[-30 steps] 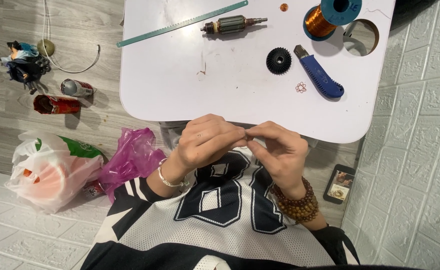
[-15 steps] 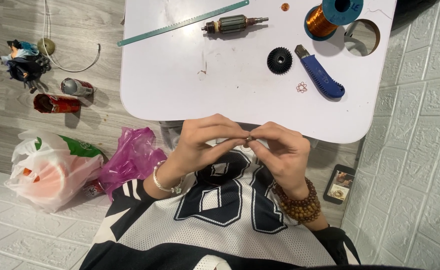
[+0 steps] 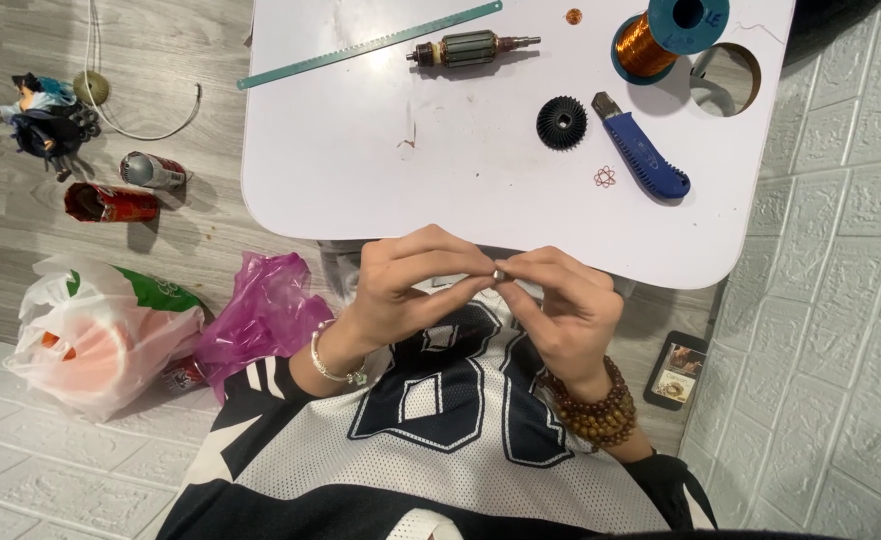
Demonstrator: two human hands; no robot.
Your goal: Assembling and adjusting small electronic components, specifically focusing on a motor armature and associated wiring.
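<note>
Spreading across the upper part of the head view is a white bench [image 3: 361,160] with rounded corners and a round hole [image 3: 726,80] near its far right corner. On it lie a long green ruler [image 3: 371,45] set at a slant, a motor armature [image 3: 471,50] just beside it, a spool of copper wire [image 3: 661,35] next to the hole, a black toothed gear [image 3: 562,123], a blue utility knife [image 3: 643,157] just right of the gear, and a small loop of copper wire [image 3: 605,177] between them. Below the near edge of the bench, over a dark and white jersey [image 3: 431,440], the left hand [image 3: 406,290] and the right hand [image 3: 561,305] meet fingertip to fingertip, each grip closed on a small metal piece [image 3: 500,273] pinched between them; it is too small to tell what it is. The left wrist wears a thin silver bracelet [image 3: 336,365], the right a band of brown beads [image 3: 591,410]. Grey wood-look floor [image 3: 181,110] lies to the left, carrying two crushed cans [image 3: 126,190], a small figurine [image 3: 36,115], a cord [image 3: 146,130], a pink plastic bag [image 3: 261,315] and a white bag with orange contents [image 3: 96,335]. White embossed tile [image 3: 841,300] fills the right side, with a small dark card [image 3: 677,370] on the floor near it.
</note>
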